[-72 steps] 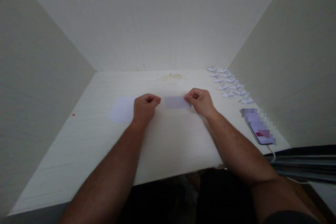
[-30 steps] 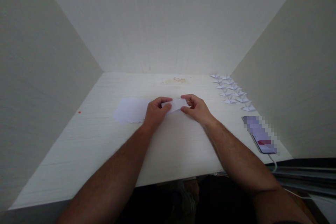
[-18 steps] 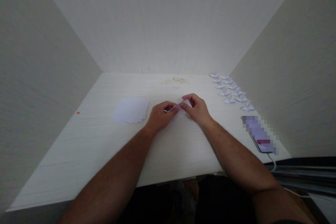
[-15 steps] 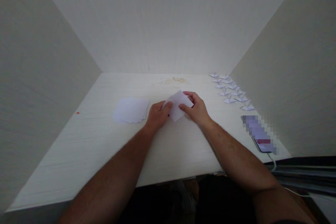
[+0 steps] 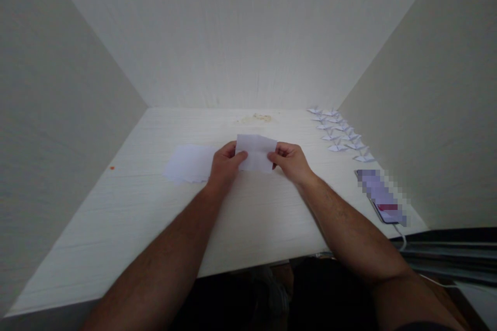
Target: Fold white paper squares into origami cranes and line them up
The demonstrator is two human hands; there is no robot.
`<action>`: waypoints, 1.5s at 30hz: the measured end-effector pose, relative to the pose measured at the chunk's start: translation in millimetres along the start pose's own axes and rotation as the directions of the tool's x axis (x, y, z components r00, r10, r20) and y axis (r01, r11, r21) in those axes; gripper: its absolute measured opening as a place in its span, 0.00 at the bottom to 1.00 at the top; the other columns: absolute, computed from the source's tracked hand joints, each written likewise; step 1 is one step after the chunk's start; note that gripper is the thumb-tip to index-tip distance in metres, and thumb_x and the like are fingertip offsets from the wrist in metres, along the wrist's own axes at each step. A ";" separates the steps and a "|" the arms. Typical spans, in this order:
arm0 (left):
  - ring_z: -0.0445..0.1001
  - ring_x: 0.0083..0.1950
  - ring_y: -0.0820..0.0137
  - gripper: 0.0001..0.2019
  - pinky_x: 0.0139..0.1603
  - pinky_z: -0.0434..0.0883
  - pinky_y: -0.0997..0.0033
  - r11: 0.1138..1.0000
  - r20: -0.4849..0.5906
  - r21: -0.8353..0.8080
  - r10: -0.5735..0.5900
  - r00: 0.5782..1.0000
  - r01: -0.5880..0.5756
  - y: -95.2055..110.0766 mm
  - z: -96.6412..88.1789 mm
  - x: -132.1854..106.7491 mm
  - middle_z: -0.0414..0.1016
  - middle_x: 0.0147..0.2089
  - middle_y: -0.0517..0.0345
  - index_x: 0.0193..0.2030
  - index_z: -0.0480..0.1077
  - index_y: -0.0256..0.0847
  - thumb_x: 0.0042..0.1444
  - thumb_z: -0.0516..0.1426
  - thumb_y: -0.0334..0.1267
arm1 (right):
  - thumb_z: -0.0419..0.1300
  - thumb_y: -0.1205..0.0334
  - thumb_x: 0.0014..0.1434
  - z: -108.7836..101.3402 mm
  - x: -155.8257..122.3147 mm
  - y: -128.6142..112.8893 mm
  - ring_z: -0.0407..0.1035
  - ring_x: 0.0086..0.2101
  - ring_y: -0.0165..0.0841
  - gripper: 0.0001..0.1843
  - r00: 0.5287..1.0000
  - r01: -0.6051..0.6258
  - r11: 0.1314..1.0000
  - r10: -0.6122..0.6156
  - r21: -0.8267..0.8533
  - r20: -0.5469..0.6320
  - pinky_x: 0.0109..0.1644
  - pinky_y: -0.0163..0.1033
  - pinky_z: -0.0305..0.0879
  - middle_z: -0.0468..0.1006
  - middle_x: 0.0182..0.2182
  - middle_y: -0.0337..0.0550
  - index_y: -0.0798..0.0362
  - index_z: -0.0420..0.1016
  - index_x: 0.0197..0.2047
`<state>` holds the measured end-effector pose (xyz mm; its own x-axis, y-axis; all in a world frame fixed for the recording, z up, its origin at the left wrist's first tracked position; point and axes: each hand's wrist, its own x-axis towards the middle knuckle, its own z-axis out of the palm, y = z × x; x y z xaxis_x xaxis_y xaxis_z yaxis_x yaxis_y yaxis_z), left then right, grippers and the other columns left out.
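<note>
A white sheet of paper (image 5: 256, 154) is held up just over the table between my hands, with faint creases across its middle. My left hand (image 5: 226, 163) pinches its left edge, thumb on the near face and fingers behind. On the right edge, my right hand (image 5: 290, 160) grips it the same way, its other fingers curled. Beside my left hand lies a stack of white paper sheets (image 5: 188, 163), partly covered by that hand. Several folded white paper cranes (image 5: 337, 148) stand in rows at the back right.
On the right of the white table (image 5: 256, 227) lies a phone (image 5: 378, 196), its screen blurred out, with a white cable (image 5: 402, 238) at its near end. Walls enclose the table at the back and both sides. A small orange speck (image 5: 112, 168) is at the left.
Both hands have turned the paper from a diamond-like slant to edges nearly level. My left hand has shifted slightly left, now overlapping the stack; my right thumb has moved to the paper's right edge.
</note>
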<state>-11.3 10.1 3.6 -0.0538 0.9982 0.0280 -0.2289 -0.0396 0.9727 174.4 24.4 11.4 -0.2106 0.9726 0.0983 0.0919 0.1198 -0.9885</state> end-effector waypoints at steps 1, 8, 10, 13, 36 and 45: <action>0.74 0.33 0.68 0.14 0.35 0.70 0.68 1.000 0.009 0.015 -0.007 1.000 0.007 0.4 0.0 -0.5 0.78 0.35 0.57 0.40 0.75 0.40 0.44 0.63 0.39 | 0.66 0.53 0.47 1.1 -0.6 -1.1 0.66 0.22 0.27 0.12 1.000 -0.011 1.000 0.010 0.029 0.013 0.28 0.34 0.64 0.73 0.21 0.34 0.52 0.77 0.32; 0.72 0.30 0.69 0.09 0.33 0.68 0.68 1.000 0.025 0.008 -0.018 1.000 0.018 -1.8 -1.6 -0.6 0.76 0.30 0.59 0.33 0.76 0.41 0.43 0.63 0.37 | 0.67 0.55 0.45 1.2 -0.7 -0.3 0.68 0.25 0.27 0.14 0.998 -0.059 0.987 0.054 0.151 0.036 0.31 0.35 0.64 0.78 0.26 0.37 0.52 0.80 0.36; 0.69 0.27 0.71 0.08 0.29 0.65 0.70 1.000 0.010 0.029 0.003 1.000 -0.004 -2.6 -3.0 0.7 0.73 0.26 0.59 0.31 0.76 0.42 0.41 0.61 0.34 | 0.66 0.58 0.45 -1.2 0.1 1.4 0.68 0.25 0.27 0.12 0.999 -0.042 0.984 0.039 0.172 0.023 0.31 0.35 0.64 0.79 0.26 0.37 0.51 0.81 0.35; 0.65 0.24 0.71 0.07 0.25 0.61 0.70 1.000 0.001 0.024 0.018 1.000 -0.018 0.1 -3.7 1.1 0.69 0.23 0.59 0.27 0.76 0.42 0.41 0.57 0.33 | 0.62 0.63 0.45 -4.6 -0.2 1.6 0.69 0.25 0.28 0.08 0.999 -0.022 0.981 0.015 0.194 0.033 0.32 0.35 0.64 0.78 0.25 0.37 0.50 0.81 0.30; 0.72 0.29 0.69 0.08 0.34 0.68 0.70 0.801 0.210 0.558 0.114 0.971 -0.215 7.9 4.8 -8.9 0.77 0.26 0.59 0.27 0.77 0.40 0.50 0.62 0.42 | 0.64 0.56 0.51 5.5 -6.4 -4.8 0.62 0.23 0.26 0.09 1.000 0.007 0.957 0.001 -0.290 0.028 0.25 0.32 0.55 0.73 0.22 0.38 0.54 0.76 0.27; 0.69 0.27 0.73 0.09 0.29 0.67 0.73 0.895 0.142 0.437 0.022 0.990 -0.083 7.8 1.6 -6.8 0.76 0.27 0.60 0.30 0.75 0.37 0.47 0.62 0.42 | 0.64 0.55 0.49 2.5 -3.8 -8.0 0.62 0.21 0.25 0.12 0.998 -0.069 0.986 0.070 -0.155 -0.001 0.24 0.31 0.55 0.73 0.21 0.36 0.55 0.78 0.31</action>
<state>-11.1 3.1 11.4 0.0801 0.9934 0.0822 0.2248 -0.0983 0.9694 172.1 19.2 18.7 -0.2027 0.9788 0.0293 0.2556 0.0817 -0.9633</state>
